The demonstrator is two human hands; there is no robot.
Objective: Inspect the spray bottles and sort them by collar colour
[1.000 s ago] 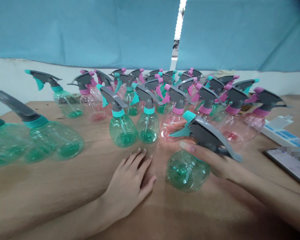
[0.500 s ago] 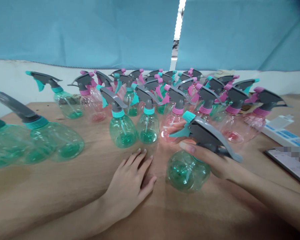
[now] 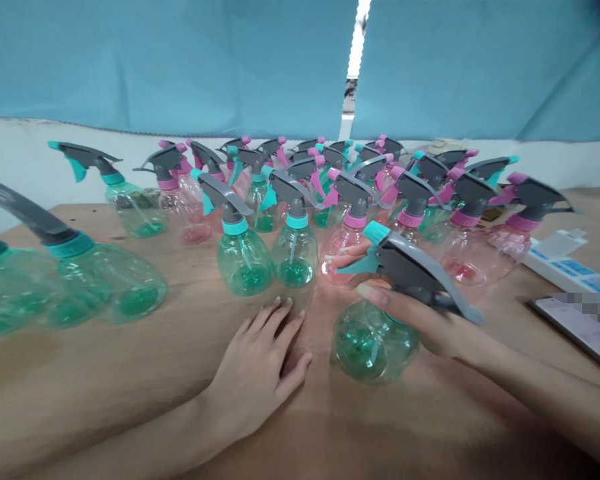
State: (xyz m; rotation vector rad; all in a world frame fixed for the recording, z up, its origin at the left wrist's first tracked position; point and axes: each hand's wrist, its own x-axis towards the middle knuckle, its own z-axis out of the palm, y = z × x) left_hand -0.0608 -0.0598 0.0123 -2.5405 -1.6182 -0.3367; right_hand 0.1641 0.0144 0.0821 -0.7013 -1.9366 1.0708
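Note:
My right hand (image 3: 420, 317) is wrapped around the neck of a green spray bottle (image 3: 367, 343), just under its grey head with a turquoise nozzle and trigger. The bottle is tilted, its base facing partly toward me; I cannot tell whether it touches the table. Flat on the wooden table (image 3: 180, 387) lies my left hand (image 3: 253, 373), fingers stretched out and holding nothing. Just beyond its fingertips stand two green spray bottles (image 3: 296, 257) with turquoise collars. A pink spray bottle (image 3: 347, 233) is partly hidden behind my right hand's fingers.
Several pink and green spray bottles (image 3: 467, 220) crowd the back of the table. More green bottles (image 3: 110, 280) are at the left. On the right lie a phone (image 3: 570, 327) and a white power strip (image 3: 565, 263). A blue curtain (image 3: 180, 67) hangs behind.
Almost nothing differs. The whole view has shifted very slightly, while both hands and the held spray bottle keep their places.

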